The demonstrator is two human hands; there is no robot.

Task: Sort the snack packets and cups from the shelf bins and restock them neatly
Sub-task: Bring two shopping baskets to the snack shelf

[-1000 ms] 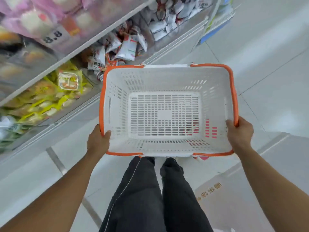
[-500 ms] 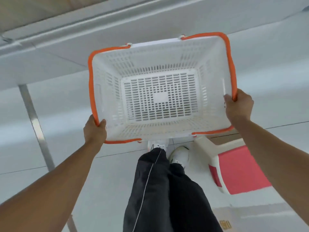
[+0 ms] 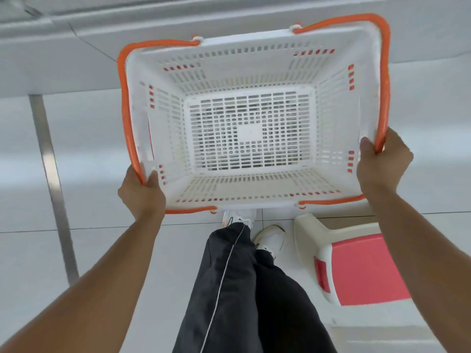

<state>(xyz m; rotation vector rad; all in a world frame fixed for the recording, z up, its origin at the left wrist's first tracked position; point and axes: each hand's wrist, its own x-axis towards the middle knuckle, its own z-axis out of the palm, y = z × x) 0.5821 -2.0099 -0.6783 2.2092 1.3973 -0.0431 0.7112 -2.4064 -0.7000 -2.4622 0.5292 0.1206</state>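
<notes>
A white slotted shopping basket (image 3: 163, 138) with orange handles folded along its rim hangs in front of me above the floor, and nothing lies inside it. My left hand (image 3: 142, 194) grips its near left corner, thumb over the rim. My right hand (image 3: 382, 161) grips the right rim and the orange handle near the front corner. No snack packets or cups are in view.
A pink and white plastic step stool (image 3: 356, 263) stands on the floor at the right, beside my feet. The white base of the shelf unit (image 3: 76, 47) runs along the top. A metal strip (image 3: 51, 174) crosses the grey floor tiles on the left.
The view has swung down from the stocked shelf to the floor. The basket, held in both hands the whole time, now sits closer and larger, and the stool has come into view.
</notes>
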